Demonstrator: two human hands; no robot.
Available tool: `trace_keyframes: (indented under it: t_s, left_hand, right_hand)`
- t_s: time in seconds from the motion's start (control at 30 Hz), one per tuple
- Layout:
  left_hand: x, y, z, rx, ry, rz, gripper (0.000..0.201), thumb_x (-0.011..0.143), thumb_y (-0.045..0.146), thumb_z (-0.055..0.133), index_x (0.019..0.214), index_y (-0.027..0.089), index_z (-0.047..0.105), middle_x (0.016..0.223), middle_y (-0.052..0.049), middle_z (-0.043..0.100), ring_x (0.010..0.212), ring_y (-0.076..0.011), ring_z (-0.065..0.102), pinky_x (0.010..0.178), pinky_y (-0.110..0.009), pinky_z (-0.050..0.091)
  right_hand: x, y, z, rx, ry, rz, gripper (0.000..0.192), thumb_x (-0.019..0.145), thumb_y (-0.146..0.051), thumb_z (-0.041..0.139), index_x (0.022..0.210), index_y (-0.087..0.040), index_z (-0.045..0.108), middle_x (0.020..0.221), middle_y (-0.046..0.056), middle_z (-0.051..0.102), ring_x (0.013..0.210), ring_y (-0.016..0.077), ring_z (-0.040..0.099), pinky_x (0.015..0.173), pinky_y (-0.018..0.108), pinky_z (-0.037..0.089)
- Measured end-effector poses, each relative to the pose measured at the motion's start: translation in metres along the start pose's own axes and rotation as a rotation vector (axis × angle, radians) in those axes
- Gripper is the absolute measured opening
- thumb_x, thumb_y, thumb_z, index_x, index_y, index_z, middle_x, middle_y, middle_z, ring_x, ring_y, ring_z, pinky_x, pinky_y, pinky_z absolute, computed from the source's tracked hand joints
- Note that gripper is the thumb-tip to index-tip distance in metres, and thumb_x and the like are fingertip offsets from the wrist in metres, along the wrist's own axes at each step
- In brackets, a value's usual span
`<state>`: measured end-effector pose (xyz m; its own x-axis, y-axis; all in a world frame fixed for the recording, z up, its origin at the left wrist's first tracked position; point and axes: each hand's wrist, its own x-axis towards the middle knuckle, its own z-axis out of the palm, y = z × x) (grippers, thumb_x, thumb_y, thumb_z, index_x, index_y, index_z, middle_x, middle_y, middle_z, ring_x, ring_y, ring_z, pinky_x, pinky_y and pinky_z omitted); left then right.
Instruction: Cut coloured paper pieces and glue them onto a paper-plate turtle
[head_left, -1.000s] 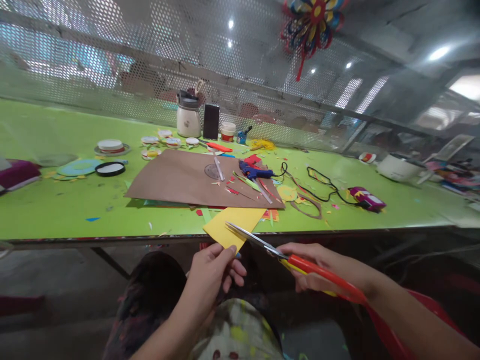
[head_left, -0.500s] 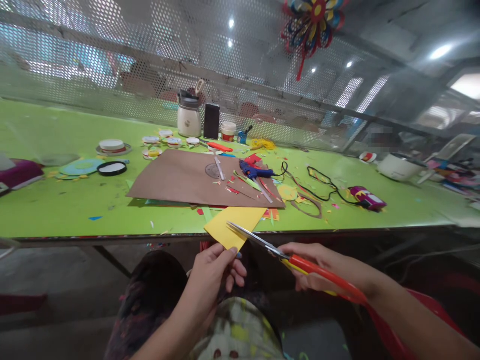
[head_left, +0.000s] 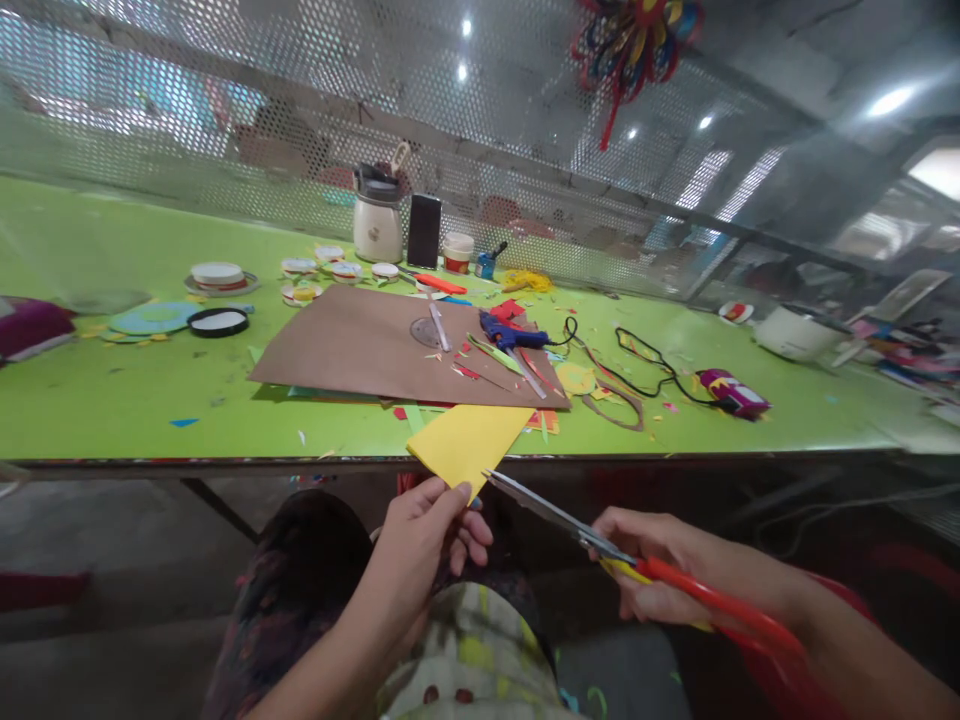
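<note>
Head cam had the left hand (head_left: 427,535) pinching the yellow paper (head_left: 469,443) by its bottom corner over the green table (head_left: 112,400) edge, right hand (head_left: 660,570) clamped on the scissors (head_left: 600,545) at its edge; light, floppy sheet, probably best gripped near the cut.

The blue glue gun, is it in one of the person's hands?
No, the glue gun lies on the brown paper on the table, away from both hands.

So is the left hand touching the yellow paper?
Touching: the head view shows the left hand pinching the yellow paper's lower corner between its fingertips.
</note>
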<state>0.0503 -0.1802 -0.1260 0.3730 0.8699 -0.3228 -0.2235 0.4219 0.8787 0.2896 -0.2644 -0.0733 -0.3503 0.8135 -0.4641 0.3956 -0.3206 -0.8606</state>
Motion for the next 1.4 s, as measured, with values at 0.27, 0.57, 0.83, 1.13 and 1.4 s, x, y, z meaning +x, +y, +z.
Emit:
trace_keyframes:
  t_s: [0.27,0.57,0.83,1.13,1.4]
  left_hand:
    - [-0.001,0.003,0.005,-0.003,-0.007,-0.002,0.025,0.078,0.031,0.060,0.061,0.014,0.054,0.053,-0.003,0.064,0.041,-0.0089,0.053,0.037,-0.017,0.034]
    - [0.005,-0.003,0.000,-0.024,-0.048,-0.015,0.024,0.072,0.036,0.065,0.066,0.014,0.057,0.053,-0.005,0.065,0.037,-0.0098,0.052,0.035,-0.018,0.034]
    - [-0.004,0.003,0.003,-0.034,-0.056,-0.018,0.024,0.073,0.035,0.065,0.066,0.013,0.058,0.055,-0.005,0.066,0.041,-0.0103,0.054,0.036,-0.018,0.035]
    - [0.002,-0.001,0.002,-0.045,-0.056,-0.022,0.024,0.074,0.034,0.064,0.064,0.013,0.058,0.055,-0.005,0.066,0.040,-0.0101,0.054,0.036,-0.018,0.035]
    - [-0.004,0.001,0.006,-0.046,-0.015,-0.028,0.023,0.073,0.033,0.065,0.064,0.014,0.058,0.054,-0.005,0.065,0.040,-0.0104,0.054,0.037,-0.019,0.035]
  right_hand:
    - [-0.007,0.003,0.007,-0.003,0.017,-0.038,0.057,0.079,-0.067,0.051,0.102,-0.016,0.052,0.083,0.005,0.057,0.076,0.0163,0.056,0.072,0.030,0.048]
    - [0.019,-0.004,0.004,-0.090,-0.053,-0.205,0.058,0.089,-0.064,0.036,0.110,-0.011,0.049,0.076,0.005,0.057,0.070,0.0162,0.059,0.066,0.030,0.048]
    - [0.021,0.000,0.010,0.110,-0.077,-0.215,0.052,0.090,-0.061,0.037,0.109,-0.013,0.048,0.074,0.002,0.051,0.060,0.0139,0.057,0.058,0.028,0.049]
    - [0.023,0.002,0.011,0.120,-0.058,-0.219,0.046,0.091,-0.057,0.040,0.104,-0.013,0.049,0.077,0.003,0.051,0.067,0.0149,0.059,0.069,0.034,0.052]
    - [0.022,0.002,0.015,0.158,-0.047,-0.225,0.044,0.092,-0.054,0.040,0.105,-0.013,0.049,0.079,0.003,0.051,0.068,0.0146,0.057,0.070,0.034,0.052]
